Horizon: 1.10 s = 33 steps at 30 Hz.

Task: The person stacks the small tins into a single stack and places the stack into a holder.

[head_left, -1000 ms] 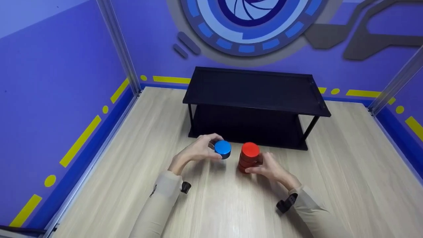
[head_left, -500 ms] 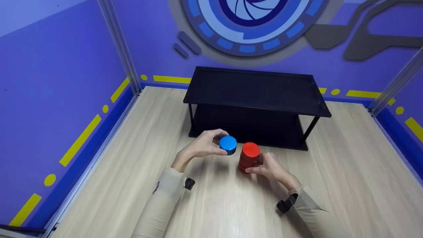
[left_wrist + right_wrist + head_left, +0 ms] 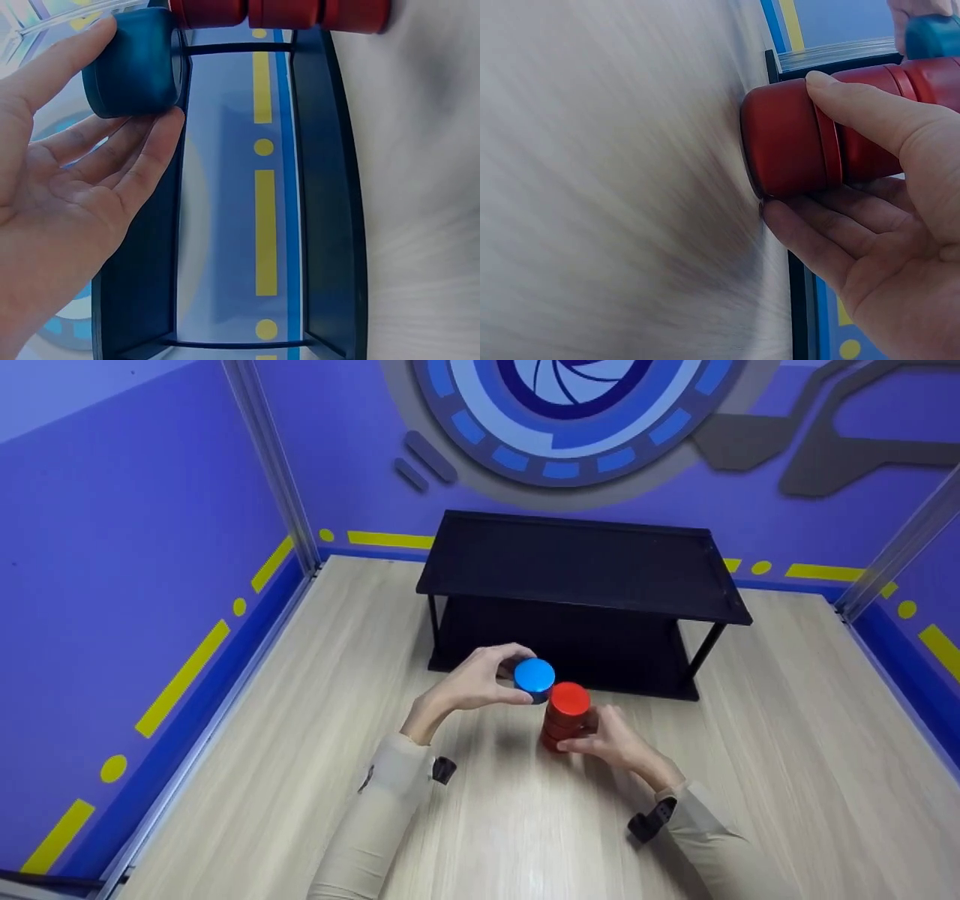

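Note:
My left hand pinches a short blue cylinder between thumb and fingers, held up off the table. That cylinder hangs just left of the top of a stack of three red cylinders; in the left wrist view its bottom is about level with the stack's top. My right hand grips the lower part of the upright stack, thumb on the near side and fingers on the far side. In the right wrist view the lowest red cylinder stands on the table between thumb and fingers.
A black two-tier shelf stands right behind the stack, its lower board close to the hands. Blue-purple panels with metal corner posts wall in the wooden table at the back and sides.
My left hand has carried the blue cylinder up and to the right, toward the top of the red stack. The right hand and the stack stay where they were.

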### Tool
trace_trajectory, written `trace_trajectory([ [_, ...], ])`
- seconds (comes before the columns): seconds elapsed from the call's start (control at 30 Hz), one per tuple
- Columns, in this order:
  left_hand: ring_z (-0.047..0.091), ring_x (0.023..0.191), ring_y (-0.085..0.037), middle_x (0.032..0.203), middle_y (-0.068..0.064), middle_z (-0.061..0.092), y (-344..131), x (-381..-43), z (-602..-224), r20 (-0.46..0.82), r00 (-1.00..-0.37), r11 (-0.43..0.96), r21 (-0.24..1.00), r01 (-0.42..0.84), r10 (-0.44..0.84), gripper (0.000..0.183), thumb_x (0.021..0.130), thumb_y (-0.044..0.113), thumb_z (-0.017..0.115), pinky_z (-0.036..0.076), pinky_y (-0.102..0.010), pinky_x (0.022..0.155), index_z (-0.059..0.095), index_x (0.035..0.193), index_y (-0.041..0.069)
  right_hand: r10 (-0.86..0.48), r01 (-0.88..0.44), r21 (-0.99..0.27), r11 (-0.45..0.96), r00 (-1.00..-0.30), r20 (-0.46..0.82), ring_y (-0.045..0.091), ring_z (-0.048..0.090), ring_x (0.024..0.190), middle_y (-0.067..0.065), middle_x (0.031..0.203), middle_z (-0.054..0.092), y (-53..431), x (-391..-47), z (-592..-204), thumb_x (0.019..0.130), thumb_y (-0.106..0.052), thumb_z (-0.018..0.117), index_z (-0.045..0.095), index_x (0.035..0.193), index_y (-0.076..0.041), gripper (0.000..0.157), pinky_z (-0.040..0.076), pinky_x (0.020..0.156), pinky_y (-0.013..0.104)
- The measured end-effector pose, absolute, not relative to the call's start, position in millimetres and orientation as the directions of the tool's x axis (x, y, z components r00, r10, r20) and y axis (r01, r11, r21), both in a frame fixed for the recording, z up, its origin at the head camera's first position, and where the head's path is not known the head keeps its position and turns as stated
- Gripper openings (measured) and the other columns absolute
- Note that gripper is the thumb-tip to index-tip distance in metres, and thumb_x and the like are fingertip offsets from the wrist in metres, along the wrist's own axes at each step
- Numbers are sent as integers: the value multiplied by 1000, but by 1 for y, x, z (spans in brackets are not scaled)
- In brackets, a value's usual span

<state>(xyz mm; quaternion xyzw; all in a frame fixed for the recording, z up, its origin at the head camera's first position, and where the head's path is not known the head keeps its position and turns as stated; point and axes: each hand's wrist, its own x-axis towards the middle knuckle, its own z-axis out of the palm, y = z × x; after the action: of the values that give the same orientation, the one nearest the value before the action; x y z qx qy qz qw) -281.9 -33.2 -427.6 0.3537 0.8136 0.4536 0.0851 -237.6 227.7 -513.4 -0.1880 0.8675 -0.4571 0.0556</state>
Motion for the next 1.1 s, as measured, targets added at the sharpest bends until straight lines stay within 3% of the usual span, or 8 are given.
trace_trajectory([
  [0.17, 62, 106, -18, 119, -9, 64, -27, -283, -423, 193, -723, 334, 788, 517, 663, 55, 79, 20, 79, 55, -36, 92, 56, 127, 7, -376, -281, -807, 520, -923, 79, 27, 71, 94, 17, 104, 73, 229, -238, -514, 74, -20, 83, 67, 112, 1, 46, 57, 85, 41],
  [0.43, 61, 106, -18, 119, -7, 64, -14, -283, -417, 211, -703, 331, 768, 549, 679, 56, 80, 22, 79, 53, -36, 94, 56, 129, 7, -381, -327, -770, 548, -917, 119, 24, 71, 87, 14, 95, 74, 229, -239, -515, 74, -23, 83, 70, 104, 1, 40, 57, 74, 27],
  [0.73, 62, 106, -14, 119, -5, 64, 1, -281, -417, 195, -692, 340, 760, 555, 695, 57, 81, 25, 78, 54, -26, 91, 55, 130, 8, -380, -327, -777, 538, -917, 123, 24, 72, 88, 14, 97, 74, 228, -239, -516, 74, -23, 83, 69, 105, -1, 40, 58, 77, 35],
  [0.97, 63, 105, -14, 118, -6, 65, 9, -281, -418, 202, -679, 325, 759, 564, 706, 56, 81, 26, 78, 55, -32, 91, 55, 129, 7, -403, -339, -795, 503, -906, 132, 25, 72, 91, 14, 99, 74, 228, -239, -516, 77, -21, 81, 69, 107, 0, 39, 58, 78, 33],
  [1.1, 62, 105, -14, 117, -6, 65, 11, -280, -419, 196, -680, 337, 752, 567, 707, 56, 80, 26, 78, 55, -32, 91, 56, 128, 8, -411, -324, -810, 488, -904, 115, 27, 71, 94, 15, 101, 74, 229, -239, -517, 77, -19, 81, 67, 109, 1, 40, 58, 80, 37],
])
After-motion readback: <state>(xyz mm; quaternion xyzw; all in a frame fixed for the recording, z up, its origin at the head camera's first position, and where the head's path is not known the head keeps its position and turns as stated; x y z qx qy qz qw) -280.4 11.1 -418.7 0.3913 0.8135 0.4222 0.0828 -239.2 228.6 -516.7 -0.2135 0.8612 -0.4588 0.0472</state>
